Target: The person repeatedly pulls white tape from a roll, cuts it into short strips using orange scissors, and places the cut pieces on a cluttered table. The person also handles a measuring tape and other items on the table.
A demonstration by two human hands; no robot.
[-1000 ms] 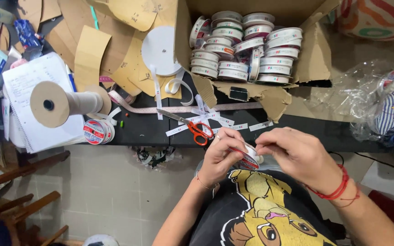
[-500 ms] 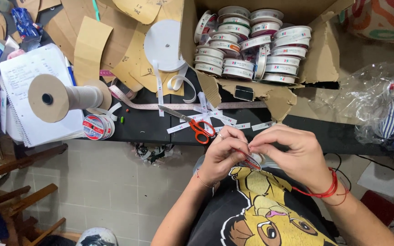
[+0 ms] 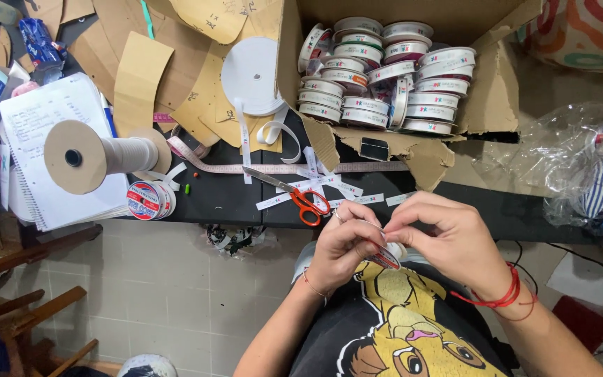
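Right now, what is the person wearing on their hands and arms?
Both forearms are bare, with no sleeves in view. The right hand has red string bracelets looped round its wrist. The left hand has a thin bracelet at the wrist and a ring on one finger.

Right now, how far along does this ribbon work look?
Several cut ribbon strips already lie on the black table beside the red-handled scissors. The left hand and right hand pinch one small ribbon piece between them. Many full ribbon rolls sit in the cardboard box.
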